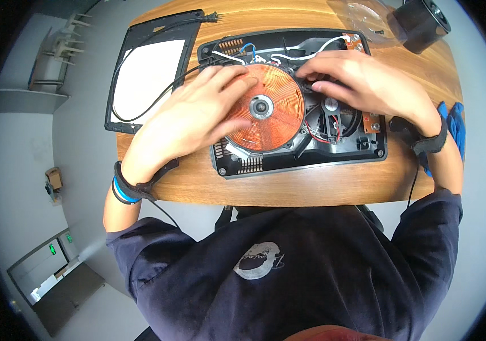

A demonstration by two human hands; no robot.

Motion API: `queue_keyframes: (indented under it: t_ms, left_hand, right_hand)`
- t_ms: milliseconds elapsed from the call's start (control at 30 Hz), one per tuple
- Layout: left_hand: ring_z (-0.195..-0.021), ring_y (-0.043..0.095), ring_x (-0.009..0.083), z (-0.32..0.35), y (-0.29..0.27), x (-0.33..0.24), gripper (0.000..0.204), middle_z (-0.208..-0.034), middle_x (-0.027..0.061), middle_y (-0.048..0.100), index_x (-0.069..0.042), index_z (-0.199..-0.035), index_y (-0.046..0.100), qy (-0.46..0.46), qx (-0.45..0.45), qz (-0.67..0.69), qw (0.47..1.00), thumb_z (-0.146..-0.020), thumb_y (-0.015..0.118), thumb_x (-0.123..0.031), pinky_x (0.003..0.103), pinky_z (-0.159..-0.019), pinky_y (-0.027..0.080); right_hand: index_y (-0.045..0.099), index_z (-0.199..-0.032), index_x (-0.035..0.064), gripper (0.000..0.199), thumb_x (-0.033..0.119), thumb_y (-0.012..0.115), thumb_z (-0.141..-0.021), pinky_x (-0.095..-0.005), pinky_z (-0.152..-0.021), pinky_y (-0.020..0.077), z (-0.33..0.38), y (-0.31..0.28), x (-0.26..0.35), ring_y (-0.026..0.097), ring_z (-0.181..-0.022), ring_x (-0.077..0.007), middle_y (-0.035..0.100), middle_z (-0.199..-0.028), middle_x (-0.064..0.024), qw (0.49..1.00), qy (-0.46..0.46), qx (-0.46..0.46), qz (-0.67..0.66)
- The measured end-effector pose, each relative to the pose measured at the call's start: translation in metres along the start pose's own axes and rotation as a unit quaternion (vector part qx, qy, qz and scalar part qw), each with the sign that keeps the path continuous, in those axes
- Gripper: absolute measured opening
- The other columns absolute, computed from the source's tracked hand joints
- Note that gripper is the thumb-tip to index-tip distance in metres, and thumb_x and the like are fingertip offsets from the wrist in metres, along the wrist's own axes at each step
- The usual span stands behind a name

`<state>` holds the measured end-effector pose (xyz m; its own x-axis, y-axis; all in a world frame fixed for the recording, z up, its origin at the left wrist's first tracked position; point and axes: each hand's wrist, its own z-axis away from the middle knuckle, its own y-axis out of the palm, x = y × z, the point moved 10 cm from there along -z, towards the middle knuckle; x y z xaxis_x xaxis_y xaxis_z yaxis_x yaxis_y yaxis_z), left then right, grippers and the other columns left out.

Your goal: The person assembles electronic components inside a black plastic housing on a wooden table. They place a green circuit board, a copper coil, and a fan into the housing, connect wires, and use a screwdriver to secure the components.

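An opened induction cooker, its black base housing [305, 162] showing, lies on the wooden table. On its left part sits a round copper coil [277, 125] with a grey disc at its centre. My left hand [197, 111] rests across the coil's left side, fingers stretched over the windings and thumb apart, lower down. At the coil's upper right edge is my right hand [356, 77], fingers bent and thumb apart from them; nothing shows between them. Below it a fan [331, 116] with red and black wires is partly covered. White wires [305, 57] run along the housing's far side.
A black-framed panel [146, 79] with a white sheet lies at the left, a black power cord [183, 21] across it. Orange-brown circuit boards [371, 123] sit at the housing's right. A black cylinder [422, 25], a clear plastic container [362, 23] and blue cloth [454, 128] are farther right.
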<state>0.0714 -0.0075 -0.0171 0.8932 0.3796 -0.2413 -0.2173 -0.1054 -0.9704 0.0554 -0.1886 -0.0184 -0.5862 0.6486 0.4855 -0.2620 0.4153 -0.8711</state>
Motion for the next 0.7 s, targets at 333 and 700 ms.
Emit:
queue_keyframes:
  t_ms: [333,700]
  left_hand:
    - [-0.16,0.035,0.0525,0.009,0.045,-0.005,0.128,-0.18,0.0281,0.023,-0.015,-0.174,0.032,-0.03,0.077,-0.052,0.995,-0.067,0.101,-0.027,0.053,-0.128,0.045]
    - [-0.154,0.048,0.0462,0.012,0.018,-0.006,0.118,-0.178,0.0242,0.031,-0.019,-0.173,0.039,-0.088,0.013,0.014,0.996,-0.073,0.1,-0.032,0.051,-0.123,0.05]
  right_hand:
    - [0.062,-0.148,-0.0013,0.061,0.024,0.083,-0.096,-0.0494,-0.096,0.0591,-0.029,0.042,-0.007,0.074,-0.106,-0.0424,0.076,-0.112,-0.0259,0.985,0.122,0.106,0.064]
    - [0.056,-0.155,0.0101,0.057,0.023,0.078,-0.104,-0.0435,-0.101,0.0597,-0.036,0.019,-0.013,0.073,-0.118,-0.0313,0.07,-0.126,-0.0164,0.996,0.04,-0.082,-0.001]
